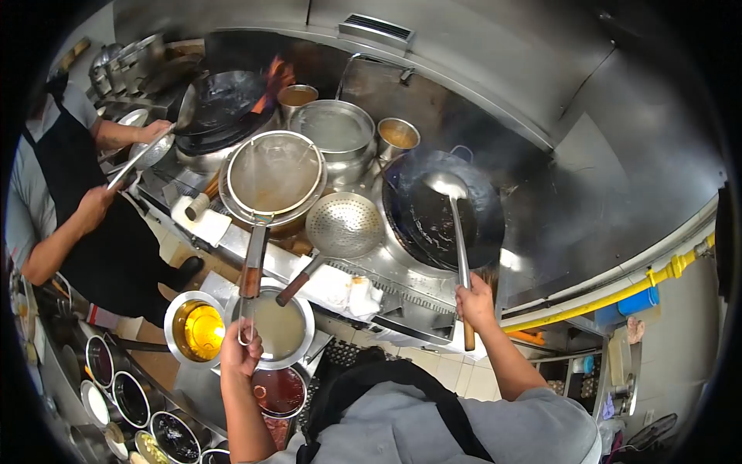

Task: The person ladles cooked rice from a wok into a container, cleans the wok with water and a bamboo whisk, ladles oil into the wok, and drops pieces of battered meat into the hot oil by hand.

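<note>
My right hand (pixel 477 303) is closed round the handle of a long wok ladle (pixel 458 247). The ladle's bowl is inside a dark, steaming wok (pixel 483 205) with a little shiny liquid at its bottom. At the lower left, my left hand (pixel 242 348) grips the looped end of a long-handled mesh strainer (pixel 276 172). The strainer's round head is over a wide metal basin; whether it touches the rim I cannot tell. Between strainer and wok lies a perforated skimmer (pixel 345 225) with a dark handle, apart from both hands.
A co-worker (pixel 77 185) at the left holds a ladle near a flaming wok (pixel 224 100). Pots of yellow oil (pixel 203 331), cloudy liquid (pixel 278 329) and red sauce (pixel 280 390) stand near my left arm. White cloths (pixel 340 290) lie along the stove edge. A yellow pipe (pixel 610 294) runs along the right.
</note>
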